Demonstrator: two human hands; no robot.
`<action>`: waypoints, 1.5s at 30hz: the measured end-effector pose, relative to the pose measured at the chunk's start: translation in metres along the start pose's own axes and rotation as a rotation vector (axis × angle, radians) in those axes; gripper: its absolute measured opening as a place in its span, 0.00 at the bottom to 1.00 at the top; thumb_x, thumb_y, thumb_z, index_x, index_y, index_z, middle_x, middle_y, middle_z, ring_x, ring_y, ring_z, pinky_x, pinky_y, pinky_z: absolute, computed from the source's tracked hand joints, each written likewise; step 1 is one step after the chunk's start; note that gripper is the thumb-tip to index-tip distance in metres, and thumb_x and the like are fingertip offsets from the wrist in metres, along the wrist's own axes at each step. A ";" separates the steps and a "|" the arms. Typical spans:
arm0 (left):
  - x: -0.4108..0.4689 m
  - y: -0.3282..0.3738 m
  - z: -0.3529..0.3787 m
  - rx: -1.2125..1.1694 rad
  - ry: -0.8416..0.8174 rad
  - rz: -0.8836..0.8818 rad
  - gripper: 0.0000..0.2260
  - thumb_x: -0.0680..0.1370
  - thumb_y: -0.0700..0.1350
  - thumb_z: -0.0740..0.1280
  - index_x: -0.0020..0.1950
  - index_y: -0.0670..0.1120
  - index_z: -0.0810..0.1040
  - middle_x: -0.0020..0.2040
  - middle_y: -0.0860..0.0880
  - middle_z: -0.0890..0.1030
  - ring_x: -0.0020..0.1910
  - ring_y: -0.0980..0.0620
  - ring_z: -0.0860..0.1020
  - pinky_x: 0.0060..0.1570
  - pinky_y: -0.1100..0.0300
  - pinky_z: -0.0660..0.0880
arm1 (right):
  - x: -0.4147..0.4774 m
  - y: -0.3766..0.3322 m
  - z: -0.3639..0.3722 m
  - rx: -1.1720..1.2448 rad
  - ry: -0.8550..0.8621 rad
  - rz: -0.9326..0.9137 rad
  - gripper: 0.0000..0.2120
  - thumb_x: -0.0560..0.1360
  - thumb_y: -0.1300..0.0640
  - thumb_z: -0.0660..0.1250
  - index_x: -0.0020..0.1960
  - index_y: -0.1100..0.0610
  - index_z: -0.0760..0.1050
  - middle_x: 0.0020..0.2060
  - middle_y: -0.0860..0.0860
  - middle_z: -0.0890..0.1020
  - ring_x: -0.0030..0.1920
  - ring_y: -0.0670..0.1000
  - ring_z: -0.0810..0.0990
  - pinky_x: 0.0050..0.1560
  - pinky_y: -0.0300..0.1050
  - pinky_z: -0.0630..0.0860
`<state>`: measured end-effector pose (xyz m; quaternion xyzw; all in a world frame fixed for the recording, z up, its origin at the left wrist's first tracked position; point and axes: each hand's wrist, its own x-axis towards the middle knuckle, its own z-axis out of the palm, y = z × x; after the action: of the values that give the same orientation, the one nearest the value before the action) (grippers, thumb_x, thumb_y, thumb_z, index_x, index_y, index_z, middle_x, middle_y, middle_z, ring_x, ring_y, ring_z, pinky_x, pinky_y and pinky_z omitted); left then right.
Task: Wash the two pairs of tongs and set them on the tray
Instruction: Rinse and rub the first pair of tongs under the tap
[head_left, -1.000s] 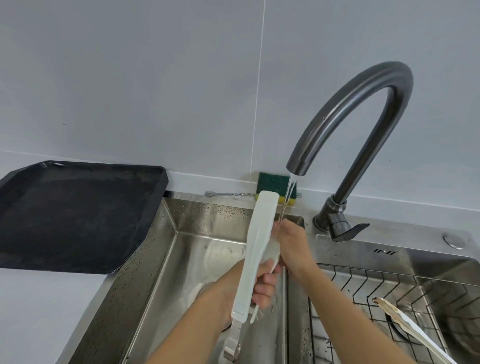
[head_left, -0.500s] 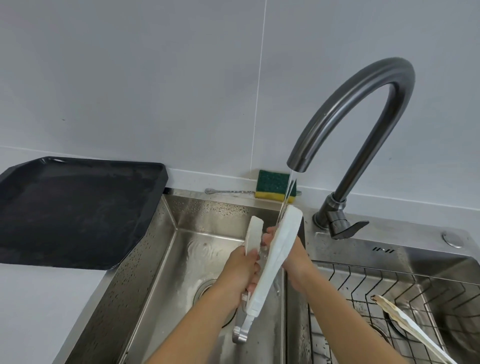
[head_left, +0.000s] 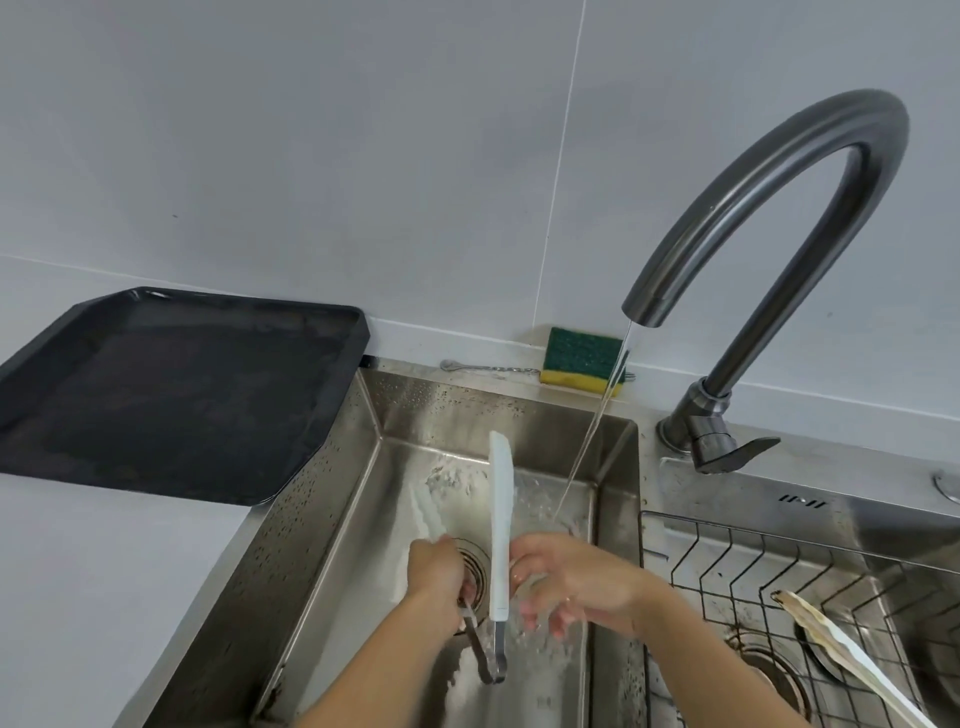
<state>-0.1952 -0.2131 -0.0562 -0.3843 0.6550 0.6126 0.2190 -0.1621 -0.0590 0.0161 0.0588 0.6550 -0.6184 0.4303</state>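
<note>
Since half a second before, the white tongs (head_left: 501, 525) had been lowered from under the spout into the left basin, and both hands had dropped with them. The tongs were held spread, hinge end toward 6 o'clock: one arm stood nearly straight up toward 12 o'clock, the other was angled toward 11 o'clock and was blurred. The left hand (head_left: 435, 569) was closed around the angled arm near its lower part. The right hand (head_left: 566, 584) was held just at 3 o'clock of the upright arm, fingers loosely curled and partly open; whether they touched the arm could not be told. Water was seen running from the tap (head_left: 769, 244) in a thin stream that came down by the right hand. The sink (head_left: 332, 519) was wet and splashed around the drain.

The second tongs (head_left: 852, 660), stained brown at the tip, were laid in the wire rack (head_left: 727, 551) over the right basin, at 4 o'clock of the hands, well apart from them. The black tray (head_left: 171, 395) was set on the worktop (head_left: 93, 582) at 10 o'clock, its corner overhanging the sink edge, with nothing on it. A green and yellow sponge (head_left: 584, 358) was propped against the wall at 12 o'clock, behind the basin.
</note>
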 end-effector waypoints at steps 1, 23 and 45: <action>0.002 -0.002 -0.003 -0.016 0.029 -0.005 0.14 0.81 0.42 0.53 0.60 0.36 0.72 0.38 0.40 0.76 0.27 0.48 0.70 0.24 0.62 0.67 | 0.000 0.000 0.001 0.042 -0.050 -0.011 0.22 0.69 0.68 0.68 0.61 0.59 0.72 0.45 0.54 0.79 0.33 0.50 0.78 0.25 0.38 0.72; -0.065 0.032 -0.001 -0.200 -0.224 0.502 0.05 0.75 0.40 0.68 0.44 0.43 0.72 0.33 0.48 0.71 0.30 0.53 0.69 0.32 0.60 0.70 | 0.025 0.027 0.007 0.017 0.369 0.093 0.14 0.75 0.70 0.60 0.58 0.60 0.74 0.44 0.58 0.80 0.34 0.51 0.79 0.35 0.42 0.80; -0.036 -0.001 -0.031 0.021 -0.021 0.161 0.23 0.77 0.37 0.64 0.68 0.43 0.58 0.50 0.42 0.74 0.41 0.51 0.73 0.39 0.58 0.69 | 0.045 0.062 0.019 -0.314 0.275 0.362 0.11 0.75 0.67 0.59 0.58 0.63 0.67 0.53 0.59 0.74 0.43 0.54 0.74 0.28 0.40 0.76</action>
<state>-0.1668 -0.2351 -0.0252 -0.3215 0.6878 0.6255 0.1798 -0.1430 -0.0820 -0.0565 0.1908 0.7739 -0.4083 0.4449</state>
